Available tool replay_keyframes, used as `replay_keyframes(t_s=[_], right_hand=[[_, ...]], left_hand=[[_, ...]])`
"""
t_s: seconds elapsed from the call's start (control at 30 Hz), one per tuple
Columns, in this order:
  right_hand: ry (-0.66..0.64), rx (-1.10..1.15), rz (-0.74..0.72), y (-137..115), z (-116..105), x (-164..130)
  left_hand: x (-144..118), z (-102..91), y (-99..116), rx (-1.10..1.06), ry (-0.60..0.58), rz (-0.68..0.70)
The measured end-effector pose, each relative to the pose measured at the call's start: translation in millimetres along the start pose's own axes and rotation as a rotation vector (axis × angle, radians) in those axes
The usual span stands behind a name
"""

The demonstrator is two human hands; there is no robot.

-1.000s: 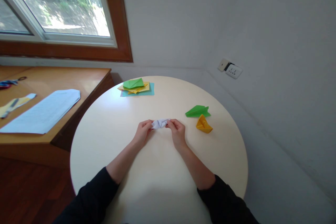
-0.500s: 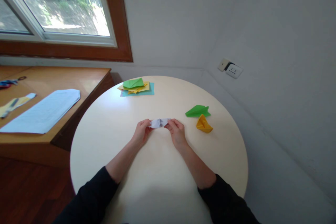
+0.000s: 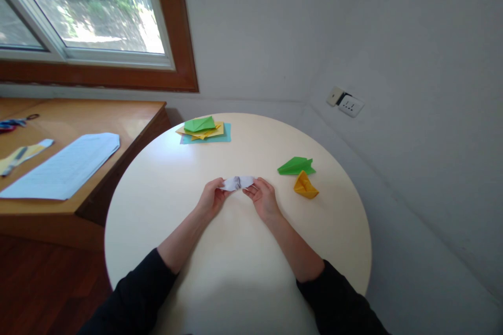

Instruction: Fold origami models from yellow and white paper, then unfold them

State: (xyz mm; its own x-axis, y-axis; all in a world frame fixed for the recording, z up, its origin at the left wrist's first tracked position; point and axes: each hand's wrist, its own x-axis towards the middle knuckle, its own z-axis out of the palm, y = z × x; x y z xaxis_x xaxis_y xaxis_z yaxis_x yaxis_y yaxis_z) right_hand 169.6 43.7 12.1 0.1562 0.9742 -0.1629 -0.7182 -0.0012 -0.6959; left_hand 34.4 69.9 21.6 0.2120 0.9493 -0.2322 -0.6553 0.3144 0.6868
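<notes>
Near the middle of the round table, between the two hands, a white folded paper stretches sideways, with dark markings or creases at its centre; whether it touches the tabletop cannot be told. Left hand: thumb and fingers pinched together on the left end. Right hand: thumb and forefinger closed on the right end, lower fingers loosely spread below.

Handling, judged: very light; stiff along the folds, soft in single layers; little slip against dry skin; easily creased or torn if pulled hard. Best hold: both outer ends, light pinch, centre left free.

Outward: right of the right hand, an orange folded paper sits just beside a green folded paper. Far left edge of the table: a stack of coloured paper. Further left, white sheets lie on a wooden desk.
</notes>
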Motion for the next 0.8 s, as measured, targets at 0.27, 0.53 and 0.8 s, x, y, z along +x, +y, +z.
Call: replay_keyframes(t_s=[0.27,0.53,0.8], right_hand=[[-0.005,0.049,0.031,-0.8,0.5,0.3],[0.032,0.108,0.068,-0.9,-1.2,2.4],[0.01,-0.062,-0.013,-2.7,-3.1,1.8]], left_hand=[[0.9,-0.7,0.4,-0.074,-0.006,-0.051],[-0.2,-1.6,1.1,-0.144,-0.01,-0.105],[1.4,-4.1,7.3,-0.186,-0.029,-0.113]])
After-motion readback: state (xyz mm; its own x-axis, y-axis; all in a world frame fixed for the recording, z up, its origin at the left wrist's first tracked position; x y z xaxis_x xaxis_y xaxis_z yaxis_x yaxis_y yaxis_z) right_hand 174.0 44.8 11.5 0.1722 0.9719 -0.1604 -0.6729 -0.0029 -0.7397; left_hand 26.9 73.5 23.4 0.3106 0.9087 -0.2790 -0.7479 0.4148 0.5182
